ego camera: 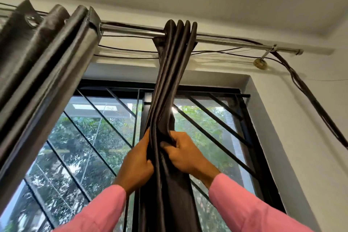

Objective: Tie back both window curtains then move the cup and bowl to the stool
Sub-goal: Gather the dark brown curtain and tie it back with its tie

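The right curtain (172, 73), dark and glossy, hangs bunched into narrow folds from the metal rod (131, 31) in front of the window's middle. My left hand (138, 164) grips its left side and my right hand (181, 151) grips its right side, both at the same height, fingers dug into the folds. The left curtain (43, 69) hangs in broad pleats at the far left, close to the camera, untouched. Cup, bowl and stool are out of view.
A barred window (216, 118) with trees outside fills the middle. Black cables (310, 100) run along the rod and down the white wall at the right. A round rod bracket (260, 63) sits on the wall near the rod's right end.
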